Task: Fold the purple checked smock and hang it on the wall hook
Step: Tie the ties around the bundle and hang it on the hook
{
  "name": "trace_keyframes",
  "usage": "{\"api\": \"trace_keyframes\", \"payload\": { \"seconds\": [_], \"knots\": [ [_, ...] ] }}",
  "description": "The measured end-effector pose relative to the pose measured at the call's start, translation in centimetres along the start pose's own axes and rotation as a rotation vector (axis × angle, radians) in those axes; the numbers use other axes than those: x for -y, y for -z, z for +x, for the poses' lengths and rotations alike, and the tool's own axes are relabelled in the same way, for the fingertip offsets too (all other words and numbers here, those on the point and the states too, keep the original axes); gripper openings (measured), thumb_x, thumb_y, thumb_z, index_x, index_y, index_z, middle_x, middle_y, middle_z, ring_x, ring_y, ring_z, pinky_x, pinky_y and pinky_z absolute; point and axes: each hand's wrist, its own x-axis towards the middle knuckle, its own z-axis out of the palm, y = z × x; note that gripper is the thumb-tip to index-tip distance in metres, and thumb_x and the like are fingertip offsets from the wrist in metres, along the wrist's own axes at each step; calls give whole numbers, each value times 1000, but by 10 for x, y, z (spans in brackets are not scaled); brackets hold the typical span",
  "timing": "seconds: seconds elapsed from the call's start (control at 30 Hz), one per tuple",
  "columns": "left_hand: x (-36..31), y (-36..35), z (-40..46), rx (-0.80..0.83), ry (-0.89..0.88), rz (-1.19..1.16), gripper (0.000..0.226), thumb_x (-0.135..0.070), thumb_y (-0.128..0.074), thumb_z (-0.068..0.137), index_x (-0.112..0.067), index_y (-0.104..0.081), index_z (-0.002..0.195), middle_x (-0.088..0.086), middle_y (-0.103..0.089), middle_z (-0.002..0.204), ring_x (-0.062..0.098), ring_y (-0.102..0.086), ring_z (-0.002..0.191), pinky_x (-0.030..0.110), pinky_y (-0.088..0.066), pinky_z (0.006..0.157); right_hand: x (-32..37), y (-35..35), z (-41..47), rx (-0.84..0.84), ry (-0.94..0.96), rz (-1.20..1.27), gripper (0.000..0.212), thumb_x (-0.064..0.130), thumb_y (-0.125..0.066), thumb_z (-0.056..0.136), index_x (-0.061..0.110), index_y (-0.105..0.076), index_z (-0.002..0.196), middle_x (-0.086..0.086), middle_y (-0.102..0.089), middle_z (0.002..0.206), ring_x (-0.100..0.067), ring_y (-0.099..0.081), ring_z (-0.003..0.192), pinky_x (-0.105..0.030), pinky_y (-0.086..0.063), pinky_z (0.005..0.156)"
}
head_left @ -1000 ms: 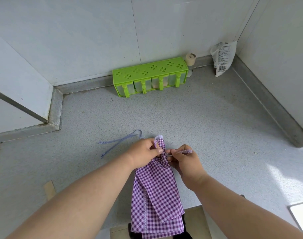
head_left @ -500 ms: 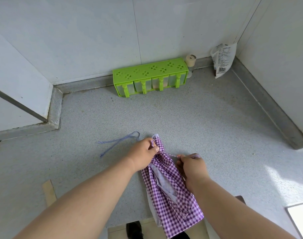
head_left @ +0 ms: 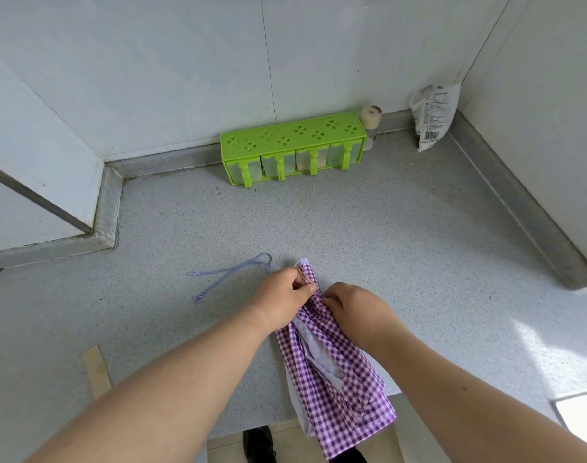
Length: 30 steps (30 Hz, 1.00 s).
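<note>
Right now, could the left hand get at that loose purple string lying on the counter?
Probably yes: the string lies bare on the counter just beside the left hand, but that hand grips the smock.

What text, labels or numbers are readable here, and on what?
White packet leaning in the back right corner: printed lines and a barcode, too small and blurred to read.
Green seasoning rack: only clover-shaped cut-outs, no text.
Small bottle beside the rack: no legible label.
Purple checked smock: no visible text.
Nothing can be quoted.
</note>
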Motion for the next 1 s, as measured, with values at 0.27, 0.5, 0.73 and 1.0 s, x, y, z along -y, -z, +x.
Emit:
{"api": "trace_keyframes", "payload": {
  "seconds": [0.27, 0.5, 0.73, 1.0],
  "knots": [
    [1, 7, 0, -103, -29, 128, 21, -33, -57, 109, -14, -63, 103, -2, -61, 84, 9, -55, 69, 19, -41, 55, -4, -3, -6, -69, -4, 24, 26, 34, -49, 107, 22, -59, 86, 6, -62, 78, -12, -60, 72, -28, -51, 65],
    [-8, 15, 3, -26, -87, 156, 23, -38, -62, 105, -16, -67, 104, -6, -71, 100, 14, -67, 86, 33, -53, 71, -9, -6, -15, 59, -145, 123, 24, 37, -47, 106, 27, -60, 88, 7, -66, 81, -10, -61, 73, -26, -48, 62],
    [0, 7, 5, 14, -128, 85, 14, -34, -72, 99, -21, -76, 99, -8, -71, 105, 10, -68, 95, 26, -53, 83, -4, 9, -2, 77, -312, 658, 29, 32, -51, 106, 16, -71, 94, -10, -73, 89, -16, -60, 75, -34, -49, 72],
    [-2, 3, 3, 9, -160, 89, 16, -31, -64, 105, -20, -75, 106, -7, -63, 114, 7, -61, 99, 15, -42, 78, -7, 12, 0, 144, -333, 1142, 22, 14, -59, 105, 1, -77, 106, -7, -71, 81, -15, -58, 66, -29, -49, 65]
  ]
}}
